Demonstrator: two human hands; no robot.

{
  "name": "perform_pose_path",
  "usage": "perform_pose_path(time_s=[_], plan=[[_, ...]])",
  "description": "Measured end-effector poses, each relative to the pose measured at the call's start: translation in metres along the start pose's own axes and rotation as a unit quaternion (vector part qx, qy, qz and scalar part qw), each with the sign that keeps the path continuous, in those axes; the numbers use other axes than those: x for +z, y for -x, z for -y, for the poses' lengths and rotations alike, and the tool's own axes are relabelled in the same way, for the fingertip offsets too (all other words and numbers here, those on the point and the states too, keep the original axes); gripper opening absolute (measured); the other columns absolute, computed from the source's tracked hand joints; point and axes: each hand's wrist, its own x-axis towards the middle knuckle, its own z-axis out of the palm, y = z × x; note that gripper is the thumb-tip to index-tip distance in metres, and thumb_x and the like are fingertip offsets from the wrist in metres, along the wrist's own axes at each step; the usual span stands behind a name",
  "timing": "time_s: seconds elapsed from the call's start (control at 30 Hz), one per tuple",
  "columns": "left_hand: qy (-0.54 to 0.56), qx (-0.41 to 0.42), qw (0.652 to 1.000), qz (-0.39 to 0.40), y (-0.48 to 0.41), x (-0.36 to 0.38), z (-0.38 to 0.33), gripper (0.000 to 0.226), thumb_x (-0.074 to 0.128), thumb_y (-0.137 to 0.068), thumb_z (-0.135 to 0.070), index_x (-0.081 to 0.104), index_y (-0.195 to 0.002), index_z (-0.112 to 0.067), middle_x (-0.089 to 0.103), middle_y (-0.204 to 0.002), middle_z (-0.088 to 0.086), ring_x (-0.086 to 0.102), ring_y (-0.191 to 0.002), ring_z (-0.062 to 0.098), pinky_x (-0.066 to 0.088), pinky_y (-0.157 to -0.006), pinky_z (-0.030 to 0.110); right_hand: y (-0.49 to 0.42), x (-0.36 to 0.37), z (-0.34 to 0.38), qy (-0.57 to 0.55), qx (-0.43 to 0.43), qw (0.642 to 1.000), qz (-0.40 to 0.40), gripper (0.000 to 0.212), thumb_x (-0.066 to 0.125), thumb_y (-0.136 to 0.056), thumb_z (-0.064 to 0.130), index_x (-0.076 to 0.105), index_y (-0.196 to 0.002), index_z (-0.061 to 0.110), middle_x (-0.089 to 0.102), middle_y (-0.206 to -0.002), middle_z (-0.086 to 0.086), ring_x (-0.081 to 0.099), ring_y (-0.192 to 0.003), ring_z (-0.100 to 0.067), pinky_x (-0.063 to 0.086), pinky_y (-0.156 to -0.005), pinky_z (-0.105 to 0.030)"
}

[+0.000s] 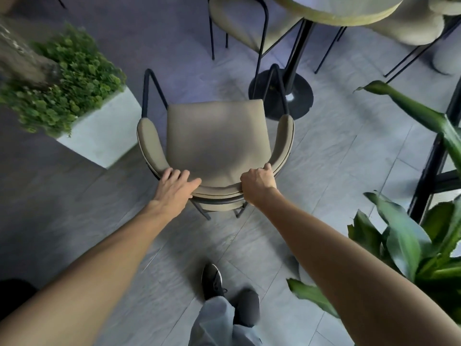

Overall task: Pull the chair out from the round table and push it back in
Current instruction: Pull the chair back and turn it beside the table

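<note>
A beige padded chair [217, 138] with black metal legs stands on the tiled floor, its curved backrest toward me. It sits apart from the round table [349, 11], whose top shows at the upper right on a black pedestal base [282, 96]. My left hand [175, 183] lies over the left part of the backrest rim, fingers spread and curled onto it. My right hand [258, 183] is closed in a fist around the right part of the same rim.
A white planter [99, 136] with a small-leaved green shrub stands left of the chair. Large-leaved plants [409, 240] and a black frame [434, 156] crowd the right. Two other beige chairs [239, 23] sit by the table. My feet [212, 280] are behind the chair.
</note>
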Motion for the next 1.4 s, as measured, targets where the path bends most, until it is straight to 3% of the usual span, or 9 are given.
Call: perform_pose_path(time_s=[0.33,0.5,0.83,1.0,1.1,1.4], plan=[[-0.042,0.076,0.996,-0.011,-0.103,-0.026,0.023,0.033,0.059,-0.09,-0.012,0.054,-0.121,-0.022,0.052,-0.108,0.006,0.05,-0.109,0.027,0.023,-0.111,0.04,-0.045,-0.015,-0.026,-0.029,0.094,0.995,0.025,0.023,0.054,-0.093,0.023,0.071,-0.108,0.02,0.072,-0.1,0.0,0.067,-0.095,-0.022,0.035,-0.104,-0.049],[-0.058,0.127,0.99,-0.021,-0.157,-0.045,0.028,0.031,0.061,-0.091,-0.015,0.056,-0.121,-0.02,0.054,-0.111,0.007,0.049,-0.109,0.029,0.025,-0.108,0.039,-0.067,-0.022,-0.051,-0.048,0.12,0.991,0.03,0.023,0.055,-0.089,0.021,0.07,-0.106,0.022,0.071,-0.101,0.0,0.067,-0.096,-0.022,0.038,-0.1,-0.048],[-0.056,0.175,0.983,-0.018,-0.257,-0.079,-0.013,0.034,0.058,-0.09,-0.008,0.051,-0.121,-0.019,0.051,-0.115,0.008,0.045,-0.113,0.03,0.022,-0.111,0.041,-0.1,-0.027,-0.137,-0.082,0.167,0.981,0.048,0.024,0.057,-0.088,0.017,0.069,-0.108,0.021,0.07,-0.104,0.0,0.066,-0.099,-0.022,0.039,-0.102,-0.049],[-0.049,0.171,0.984,-0.029,-0.296,-0.092,-0.043,0.03,0.057,-0.092,-0.011,0.053,-0.121,-0.018,0.053,-0.113,0.008,0.047,-0.109,0.031,0.024,-0.109,0.041,-0.114,-0.022,-0.184,-0.095,0.202,0.974,0.049,0.021,0.055,-0.089,0.013,0.068,-0.104,0.02,0.07,-0.1,0.0,0.067,-0.098,-0.022,0.03,-0.11,-0.051],[-0.049,0.163,0.985,-0.03,-0.311,-0.098,-0.058,0.032,0.056,-0.093,-0.011,0.052,-0.123,-0.018,0.054,-0.114,0.011,0.046,-0.109,0.033,0.025,-0.108,0.042,-0.123,-0.017,-0.208,-0.109,0.213,0.97,0.038,0.025,0.049,-0.089,0.011,0.068,-0.101,0.021,0.071,-0.096,0.0,0.066,-0.098,-0.023,0.029,-0.107,-0.047],[-0.017,0.154,0.988,-0.025,-0.35,-0.11,-0.095,0.024,0.055,-0.093,-0.011,0.048,-0.115,-0.019,0.05,-0.104,0.01,0.046,-0.099,0.031,0.023,-0.108,0.044,-0.149,-0.007,-0.272,-0.095,0.214,0.97,0.069,0.031,0.052,-0.088,0.013,0.07,-0.109,0.027,0.07,-0.107,0.0,0.057,-0.113,-0.025,0.025,-0.109,-0.045]])
